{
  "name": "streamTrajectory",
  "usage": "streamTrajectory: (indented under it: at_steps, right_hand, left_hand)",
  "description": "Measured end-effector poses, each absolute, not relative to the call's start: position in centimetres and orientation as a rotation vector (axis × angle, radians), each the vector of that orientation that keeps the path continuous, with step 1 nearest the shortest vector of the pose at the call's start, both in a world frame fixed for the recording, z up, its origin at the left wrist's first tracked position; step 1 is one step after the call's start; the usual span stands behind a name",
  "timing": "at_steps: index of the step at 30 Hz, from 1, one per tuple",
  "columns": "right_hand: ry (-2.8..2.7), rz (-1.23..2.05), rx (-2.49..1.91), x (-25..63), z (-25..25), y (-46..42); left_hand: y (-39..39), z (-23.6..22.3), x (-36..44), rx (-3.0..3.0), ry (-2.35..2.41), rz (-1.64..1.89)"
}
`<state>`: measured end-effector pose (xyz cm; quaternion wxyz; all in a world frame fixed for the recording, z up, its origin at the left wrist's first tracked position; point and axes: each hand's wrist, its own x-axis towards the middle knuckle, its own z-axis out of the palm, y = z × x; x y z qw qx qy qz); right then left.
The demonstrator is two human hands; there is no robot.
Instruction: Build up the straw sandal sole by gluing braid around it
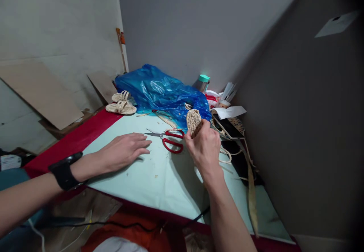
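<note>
In my right hand [205,146] is a small woven straw sole [194,120], gripped at its lower end so that its rounded tip points up. My left hand [129,149] lies palm down with fingers stretched out on the pale green table cover [148,183]. Between the hands rests a pair of scissors [173,140] with red handles, the blades pointing toward my left fingertips. A pair of woven straw sandals [121,107] sits at the back left of the table. The part of the sole inside my right fist is hidden.
A crumpled blue plastic bag [162,87] covers the back of the table. Behind it stands a bottle with a green lid [204,78]. A dark tablet-like slab [229,125], paper and straw strands crowd the right side. A grey wall [199,28] closes off the back.
</note>
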<state>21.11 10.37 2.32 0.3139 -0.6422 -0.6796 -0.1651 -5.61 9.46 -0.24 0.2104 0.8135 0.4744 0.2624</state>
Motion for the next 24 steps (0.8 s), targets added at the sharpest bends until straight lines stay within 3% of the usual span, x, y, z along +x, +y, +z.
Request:
streamTrajectory:
  at_steps: [5,12,15,18,21,24]
  right_hand:
    - [-1.779,-0.457,-1.679,21.1,2.5,10.2]
    - [-1.798,-0.491,-1.627,21.0,2.6,9.8]
    - [-1.798,-0.499,-1.620,21.0,2.6,9.7]
    - [-1.797,-0.501,-1.608,21.0,2.6,9.7]
    - [-1.801,-0.501,-1.584,20.9,2.6,9.7]
    - [-1.792,-0.516,-1.560,20.8,2.5,9.7]
  left_hand:
    - [5.1,-2.5,-4.8,2.477,1.199,0.383]
    - [-1.2,4.4,-0.4,2.325,0.192,0.065]
    - [1.3,2.8,-0.3,2.349,0.893,0.475]
    - [4.0,-0.7,-1.1,2.370,1.172,0.501]
    - [3.3,-2.4,-1.4,2.455,1.152,0.437]
    - [0.5,-1.5,-0.8,2.664,0.579,0.285]
